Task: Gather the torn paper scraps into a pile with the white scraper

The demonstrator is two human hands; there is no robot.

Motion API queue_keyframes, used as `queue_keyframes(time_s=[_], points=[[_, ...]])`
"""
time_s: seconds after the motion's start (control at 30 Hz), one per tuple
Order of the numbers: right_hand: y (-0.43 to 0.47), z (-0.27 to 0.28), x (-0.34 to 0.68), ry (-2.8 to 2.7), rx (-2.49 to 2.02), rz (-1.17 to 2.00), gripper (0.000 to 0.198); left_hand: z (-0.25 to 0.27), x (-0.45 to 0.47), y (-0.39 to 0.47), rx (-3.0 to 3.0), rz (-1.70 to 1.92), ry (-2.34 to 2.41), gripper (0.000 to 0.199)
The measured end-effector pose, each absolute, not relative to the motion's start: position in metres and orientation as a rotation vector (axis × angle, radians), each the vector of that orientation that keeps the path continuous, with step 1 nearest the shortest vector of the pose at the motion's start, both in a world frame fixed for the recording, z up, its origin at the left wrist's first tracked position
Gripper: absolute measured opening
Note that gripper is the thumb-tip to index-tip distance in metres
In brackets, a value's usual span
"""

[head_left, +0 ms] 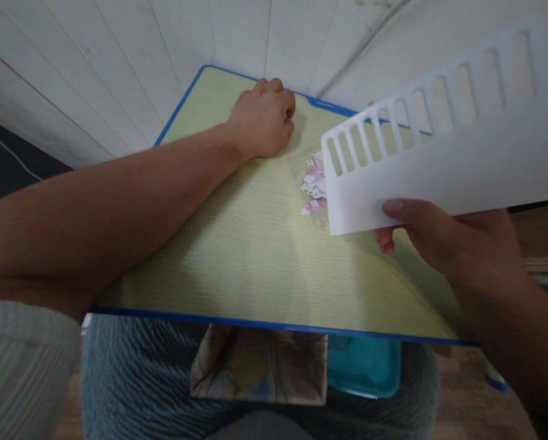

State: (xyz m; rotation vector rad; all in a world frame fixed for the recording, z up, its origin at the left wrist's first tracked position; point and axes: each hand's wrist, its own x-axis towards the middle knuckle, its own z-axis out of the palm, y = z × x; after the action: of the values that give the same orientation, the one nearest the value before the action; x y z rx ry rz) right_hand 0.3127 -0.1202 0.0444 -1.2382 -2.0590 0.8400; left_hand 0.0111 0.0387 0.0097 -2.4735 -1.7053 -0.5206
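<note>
In the head view my right hand point(457, 238) grips the lower edge of a white plastic basket point(406, 183) with a row of oblong slots along its side. My thumb presses on its outer face, and it is held tilted above the right of the table. Small white and pink paper scraps point(314, 183) lie on the tabletop, some on what looks like clear plastic; the basket's near end hides part of them. My left hand point(264, 116) rests as a closed fist by the table's far edge, left of the scraps. Its palm side is hidden.
The small yellow-green table point(237, 256) has a blue rim and stands against a white plank wall point(237, 30). A grey cable point(365, 46) runs down the wall. Below the near edge are a patterned fabric item point(259, 366) and a teal plastic container point(365, 366), by my legs.
</note>
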Motion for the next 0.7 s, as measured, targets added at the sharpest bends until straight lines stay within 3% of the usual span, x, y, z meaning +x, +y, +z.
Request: queue_keyframes(time_s=[0.3,0.7], points=[[-0.12,0.041,0.307,-1.908,-1.275,0.755,0.042,0.009,0.01,0.039,-2.476,-0.522,-1.71,0.037],[-0.123,0.039,0.303,-2.088,-1.317,0.789,0.049,0.01,0.01,0.039,-2.467,-0.525,-1.739,0.037]])
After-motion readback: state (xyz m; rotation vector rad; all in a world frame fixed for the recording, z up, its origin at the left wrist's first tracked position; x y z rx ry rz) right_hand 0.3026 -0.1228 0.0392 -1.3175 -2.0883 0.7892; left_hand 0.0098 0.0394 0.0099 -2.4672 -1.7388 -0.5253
